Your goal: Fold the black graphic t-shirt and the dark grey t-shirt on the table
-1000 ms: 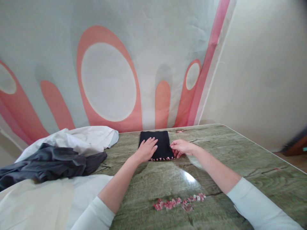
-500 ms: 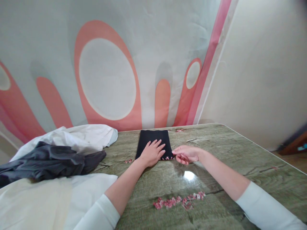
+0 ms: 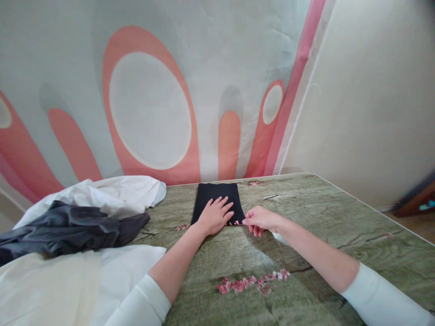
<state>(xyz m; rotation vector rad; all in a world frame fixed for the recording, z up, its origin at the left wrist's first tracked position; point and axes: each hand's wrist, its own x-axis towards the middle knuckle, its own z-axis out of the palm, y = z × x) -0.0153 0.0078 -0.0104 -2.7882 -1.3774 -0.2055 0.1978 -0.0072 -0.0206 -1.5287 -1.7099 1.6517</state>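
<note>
A folded black cloth (image 3: pixel 217 195) with pink lettering along its near edge lies flat on the green wood-grain table (image 3: pixel 326 226), close to the wall. My left hand (image 3: pixel 215 216) rests on its near half, fingers spread and flat. My right hand (image 3: pixel 260 219) is at the cloth's near right corner, fingers curled together in a pinch on that corner. Both forearms reach forward out of white sleeves.
A heap of clothes sits at the left: a dark grey garment (image 3: pixel 68 228) over white ones (image 3: pixel 115 194), with cream cloth (image 3: pixel 44 290) nearer me. A pink flower print (image 3: pixel 253 283) marks the table. A grey and pink patterned sheet (image 3: pixel 152 108) hangs behind.
My left hand slid from the cloth's left side toward its near middle. My right hand stayed at the near right corner, shifting slightly nearer me.
</note>
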